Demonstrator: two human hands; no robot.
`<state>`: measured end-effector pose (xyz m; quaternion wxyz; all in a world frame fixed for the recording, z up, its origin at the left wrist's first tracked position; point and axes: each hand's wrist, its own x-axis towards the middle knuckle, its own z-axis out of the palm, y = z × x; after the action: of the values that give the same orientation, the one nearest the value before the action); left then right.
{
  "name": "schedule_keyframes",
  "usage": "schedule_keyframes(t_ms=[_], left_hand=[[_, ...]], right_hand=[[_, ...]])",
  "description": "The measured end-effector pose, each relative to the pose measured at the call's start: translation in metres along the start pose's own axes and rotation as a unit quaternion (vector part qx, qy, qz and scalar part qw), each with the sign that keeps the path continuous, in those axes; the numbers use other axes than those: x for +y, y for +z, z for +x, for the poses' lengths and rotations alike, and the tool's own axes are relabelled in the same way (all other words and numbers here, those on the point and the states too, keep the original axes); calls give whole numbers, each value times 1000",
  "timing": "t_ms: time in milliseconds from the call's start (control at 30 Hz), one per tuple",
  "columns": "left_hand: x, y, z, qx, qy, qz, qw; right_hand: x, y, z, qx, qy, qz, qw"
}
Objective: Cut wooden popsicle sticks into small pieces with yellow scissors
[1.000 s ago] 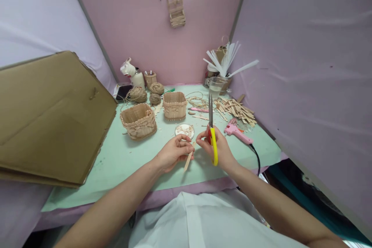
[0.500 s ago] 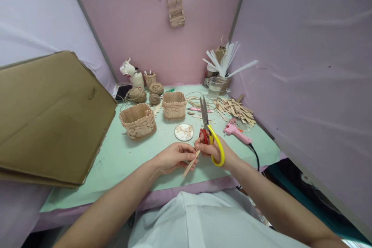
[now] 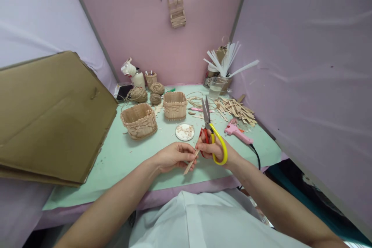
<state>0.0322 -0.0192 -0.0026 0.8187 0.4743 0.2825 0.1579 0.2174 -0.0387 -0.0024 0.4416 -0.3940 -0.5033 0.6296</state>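
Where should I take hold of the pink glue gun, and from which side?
Grip the pink glue gun by its handle, probably from the near right. It lies on the table with that slender handle angled rightward, away from the bulkier head; the black cord leaves the handle's end, so stay short of it. The right hand is closer but already holds scissors.

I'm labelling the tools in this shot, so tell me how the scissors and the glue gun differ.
The scissors have yellow and red handles; the glue gun is pink. The scissors are held in the right hand, while the glue gun lies on the table. The glue gun has a black cord; the scissors have none. Both have brightly coloured grips.
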Motion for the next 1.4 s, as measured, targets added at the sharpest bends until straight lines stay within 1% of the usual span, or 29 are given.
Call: schedule_keyframes(t_ms=[67,167,333,500,567,633,700,733,800,833,900,933,1033,1100,1167,1300,1400], left_hand=[[1,0,-1,-4,-3,27,1000],[3,0,-3,-21,-10,72,997],[5,-1,-5,-60,-5,146,987],[5,-1,-4,-81,5,214,973],[5,0,-4,-84,3,225,971],[5,0,-4,-87,-4,227,970],[5,0,-4,-84,-5,219,972],[5,0,-4,-80,-3,209,975],[5,0,-4,-63,6,178,982],[5,0,-3,-46,16,158,986],[5,0,-1,10,47,116,992],[6,1,0,46,65,96,992],[5,2,4,145,104,54,982],[5,2,5,182,117,42,975],[6,2,6,200,130,35,970],[8,3,5,233,161,25,959],[9,4,5,251,183,29,950]], right_hand=[[0,-1,-2,-54,23,42,997],[-1,-2,-4,-122,53,57,989],[-1,-2,-7,-156,78,55,983],[-1,-1,-12,-216,118,40,968],[-2,2,-14,-217,121,27,968],[-2,5,-16,-205,112,4,972],[-3,9,-17,-172,82,-20,982],[-4,10,-16,-144,63,-32,987],[-6,10,-15,-72,27,-67,995],[-8,9,-15,-36,16,-89,995],[-10,7,-16,14,15,-131,991],[-11,5,-17,23,22,-146,989],[-12,1,-23,9,56,-160,985],[-13,1,-29,-3,78,-175,981],[-16,2,-35,-4,91,-217,972],[-27,7,-41,-6,95,-336,937],[-33,10,-42,-17,98,-370,924]])
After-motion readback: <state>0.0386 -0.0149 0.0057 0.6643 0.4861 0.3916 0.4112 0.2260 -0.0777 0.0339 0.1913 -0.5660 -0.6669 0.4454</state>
